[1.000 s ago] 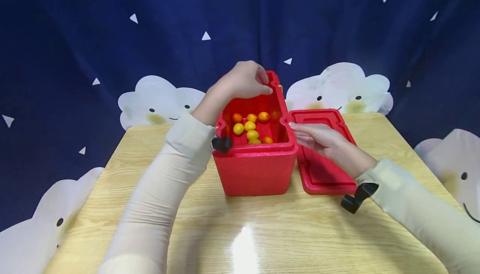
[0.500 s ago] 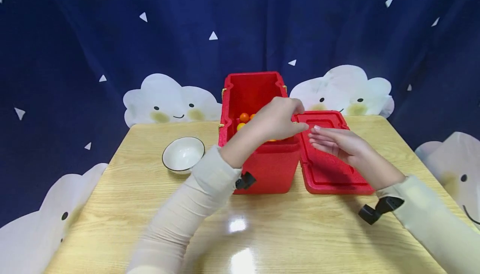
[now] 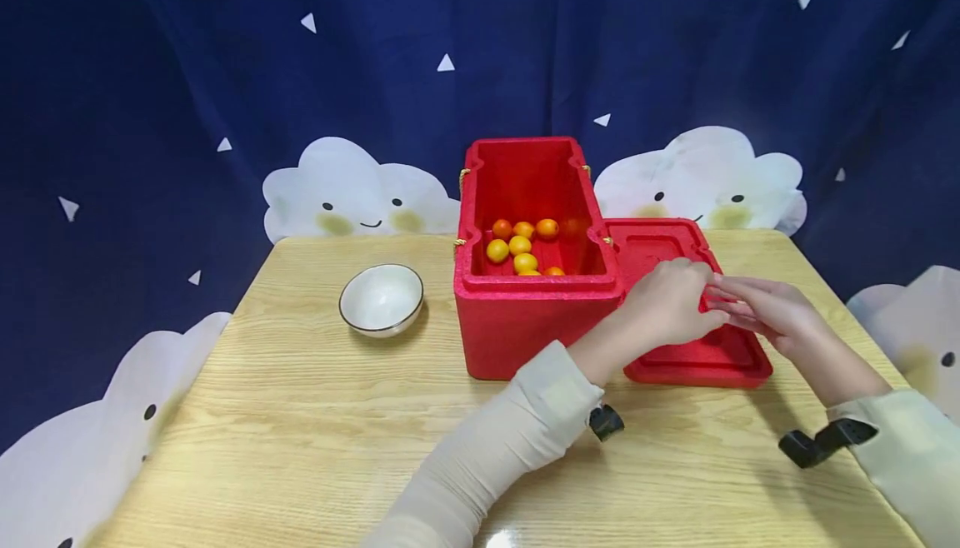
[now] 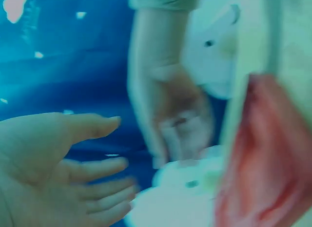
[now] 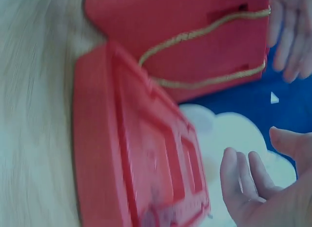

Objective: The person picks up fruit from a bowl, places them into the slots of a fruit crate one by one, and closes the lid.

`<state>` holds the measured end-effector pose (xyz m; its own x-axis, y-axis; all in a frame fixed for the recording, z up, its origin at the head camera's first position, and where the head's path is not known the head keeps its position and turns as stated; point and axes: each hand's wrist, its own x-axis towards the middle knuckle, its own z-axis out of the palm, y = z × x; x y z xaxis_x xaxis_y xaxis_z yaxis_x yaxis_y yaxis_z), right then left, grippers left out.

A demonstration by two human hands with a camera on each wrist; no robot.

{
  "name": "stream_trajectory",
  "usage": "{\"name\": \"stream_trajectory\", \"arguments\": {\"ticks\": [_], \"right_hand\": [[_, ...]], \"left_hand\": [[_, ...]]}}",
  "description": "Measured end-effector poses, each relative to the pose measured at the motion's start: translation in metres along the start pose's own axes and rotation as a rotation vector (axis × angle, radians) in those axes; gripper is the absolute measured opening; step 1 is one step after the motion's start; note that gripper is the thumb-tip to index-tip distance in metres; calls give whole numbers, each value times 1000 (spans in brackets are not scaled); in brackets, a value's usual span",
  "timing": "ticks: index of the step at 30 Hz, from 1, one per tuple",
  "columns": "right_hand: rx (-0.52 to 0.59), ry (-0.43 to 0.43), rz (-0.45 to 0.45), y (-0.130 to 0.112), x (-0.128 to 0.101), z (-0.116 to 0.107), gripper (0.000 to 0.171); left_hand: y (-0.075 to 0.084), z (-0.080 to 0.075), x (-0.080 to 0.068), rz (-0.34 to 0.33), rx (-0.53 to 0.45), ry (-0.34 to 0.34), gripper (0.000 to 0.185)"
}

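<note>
My left hand (image 3: 671, 302) hovers over the red lid (image 3: 678, 361), its fingers extended and holding nothing in the left wrist view. Close beside it, my right hand (image 3: 783, 315) is also held above the lid; its loosely bent fingers are empty in the right wrist view. In the head view the fingertips of the two hands overlap. Left of the lid stands an uncovered red box (image 3: 536, 327) with gold cord handles (image 5: 195, 34). Several small yellow and orange round fruits (image 3: 520, 246) lie on its bottom.
A white bowl (image 3: 381, 298) with a dark rim stands on the wooden table (image 3: 300, 423), left of the box. Behind the table hangs a dark blue curtain (image 3: 375, 90) with white clouds and triangles.
My left hand has swung right, from over the box to above the lid, uncovering the bowl and fruits. My right hand has shifted right, away from the box rim. The view has shifted slightly.
</note>
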<state>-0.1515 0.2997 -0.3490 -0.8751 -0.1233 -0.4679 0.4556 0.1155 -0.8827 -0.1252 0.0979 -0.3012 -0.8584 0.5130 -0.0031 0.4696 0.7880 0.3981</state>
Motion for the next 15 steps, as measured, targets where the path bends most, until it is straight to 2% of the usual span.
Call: {"name": "stream_trajectory", "arguments": {"ticks": [2,5,7,8,10,15], "right_hand": [[-150,80,-72,6,0,-6,12],[-382,243,-136,16,1,-14,40],[-488,320,-137,22,2,-20,63],[-505,330,-127,25,3,-24,72],[-482,318,-76,30,5,-30,76],[-317,177,39,39,13,-38,77]], "left_hand": [[1,18,5,-60,-13,35,51],[-1,43,12,-185,-122,104,59],[-2,57,15,-266,-226,156,60],[-3,64,16,-308,-281,187,61],[-3,77,19,-398,-380,246,64],[-4,100,24,-628,-526,329,73]]}}
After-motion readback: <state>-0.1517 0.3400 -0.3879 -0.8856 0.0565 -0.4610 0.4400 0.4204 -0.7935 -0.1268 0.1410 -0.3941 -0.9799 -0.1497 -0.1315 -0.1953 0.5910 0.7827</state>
